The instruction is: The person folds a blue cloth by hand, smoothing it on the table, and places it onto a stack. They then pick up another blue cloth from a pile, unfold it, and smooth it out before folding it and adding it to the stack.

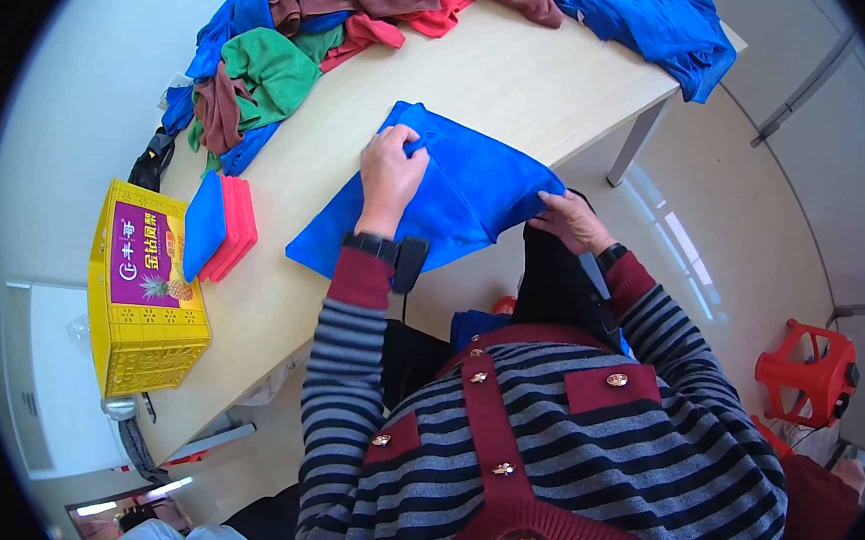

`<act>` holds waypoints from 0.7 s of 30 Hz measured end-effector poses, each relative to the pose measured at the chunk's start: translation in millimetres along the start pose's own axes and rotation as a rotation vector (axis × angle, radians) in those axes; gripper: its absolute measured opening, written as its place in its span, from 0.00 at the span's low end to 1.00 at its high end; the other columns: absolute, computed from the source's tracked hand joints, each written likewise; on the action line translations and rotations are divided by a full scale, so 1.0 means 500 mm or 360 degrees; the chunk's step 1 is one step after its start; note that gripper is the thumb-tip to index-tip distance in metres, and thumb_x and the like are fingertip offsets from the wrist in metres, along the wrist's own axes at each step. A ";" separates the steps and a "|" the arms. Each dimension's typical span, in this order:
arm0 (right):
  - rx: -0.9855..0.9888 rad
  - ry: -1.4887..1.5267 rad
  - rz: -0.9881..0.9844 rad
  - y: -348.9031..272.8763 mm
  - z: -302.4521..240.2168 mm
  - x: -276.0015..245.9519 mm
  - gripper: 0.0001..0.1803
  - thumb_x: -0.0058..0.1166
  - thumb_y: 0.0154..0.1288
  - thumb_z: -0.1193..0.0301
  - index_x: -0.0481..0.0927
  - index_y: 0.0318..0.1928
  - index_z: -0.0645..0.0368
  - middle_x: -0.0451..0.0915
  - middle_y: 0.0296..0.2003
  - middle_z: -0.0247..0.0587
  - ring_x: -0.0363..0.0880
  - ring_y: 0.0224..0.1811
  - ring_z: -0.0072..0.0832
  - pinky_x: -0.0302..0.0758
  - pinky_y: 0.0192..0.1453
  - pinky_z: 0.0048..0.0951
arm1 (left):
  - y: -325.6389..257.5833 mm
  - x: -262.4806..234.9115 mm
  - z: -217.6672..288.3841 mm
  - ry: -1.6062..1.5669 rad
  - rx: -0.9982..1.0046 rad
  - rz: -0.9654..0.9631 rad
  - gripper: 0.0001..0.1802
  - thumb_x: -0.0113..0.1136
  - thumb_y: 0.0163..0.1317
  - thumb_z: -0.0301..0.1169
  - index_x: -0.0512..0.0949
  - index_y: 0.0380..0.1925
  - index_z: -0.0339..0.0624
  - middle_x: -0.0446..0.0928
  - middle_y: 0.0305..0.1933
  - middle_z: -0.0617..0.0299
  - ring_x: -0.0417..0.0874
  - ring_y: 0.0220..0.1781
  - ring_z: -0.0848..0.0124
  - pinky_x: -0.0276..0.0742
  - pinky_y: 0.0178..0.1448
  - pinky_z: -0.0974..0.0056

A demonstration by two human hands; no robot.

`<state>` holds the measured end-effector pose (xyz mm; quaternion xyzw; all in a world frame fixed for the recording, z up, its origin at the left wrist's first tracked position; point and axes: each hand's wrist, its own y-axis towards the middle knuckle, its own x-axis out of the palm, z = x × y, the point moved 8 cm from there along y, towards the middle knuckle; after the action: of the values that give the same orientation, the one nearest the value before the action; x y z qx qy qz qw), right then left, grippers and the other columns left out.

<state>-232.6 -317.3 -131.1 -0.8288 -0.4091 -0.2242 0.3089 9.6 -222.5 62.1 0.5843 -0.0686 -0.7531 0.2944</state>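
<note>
A blue cloth (453,196) lies partly folded on the near edge of the table, its lower right part reaching past the edge. My left hand (392,175) is closed on it near the upper left, fingers curled into a gathered bit of fabric. At the right corner, my right hand (568,221) pinches the cloth between thumb and fingers. A crease runs across the fabric between the two hands. To the left stands a small stack of folded cloths (227,228), blue on one side and red on the other.
Crumpled blue, green, brown and red cloths (276,68) cover the table's far left side. Another blue heap (640,29) hangs over the far right end. A yellow crate (151,351) sits at the table's left. A red stool (805,368) stands on the floor at right.
</note>
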 end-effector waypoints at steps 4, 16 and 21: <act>-0.0122 -0.0101 0.0154 -0.047 -0.037 0.004 0.17 0.58 0.73 0.58 0.79 0.55 0.52 0.83 0.46 0.31 0.80 0.48 0.23 0.77 0.56 0.32 | -0.091 -0.078 0.066 -0.0218 0.0179 -0.0019 0.10 0.68 0.52 0.26 0.81 0.35 0.43 0.80 0.38 0.57 0.80 0.45 0.55 0.75 0.49 0.52; -0.0360 -0.0442 0.0269 -0.090 -0.132 0.057 0.18 0.55 0.75 0.56 0.81 0.54 0.55 0.83 0.41 0.29 0.80 0.43 0.19 0.79 0.50 0.27 | -0.092 -0.065 0.036 -0.0363 -0.0100 -0.0152 0.05 0.62 0.64 0.29 0.81 0.37 0.40 0.82 0.41 0.56 0.81 0.47 0.53 0.77 0.50 0.53; -0.0442 -0.0527 0.0303 -0.082 -0.142 0.058 0.17 0.56 0.75 0.56 0.82 0.53 0.54 0.83 0.38 0.29 0.81 0.39 0.19 0.79 0.47 0.25 | 0.031 0.031 -0.004 0.0349 0.0192 0.0049 0.11 0.62 0.65 0.32 0.82 0.43 0.39 0.84 0.40 0.50 0.84 0.47 0.51 0.79 0.52 0.53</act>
<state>-258.4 -331.7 -49.0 -0.9236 -0.3395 -0.1093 0.1405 14.8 -242.6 55.4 0.6788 -0.0903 -0.6745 0.2760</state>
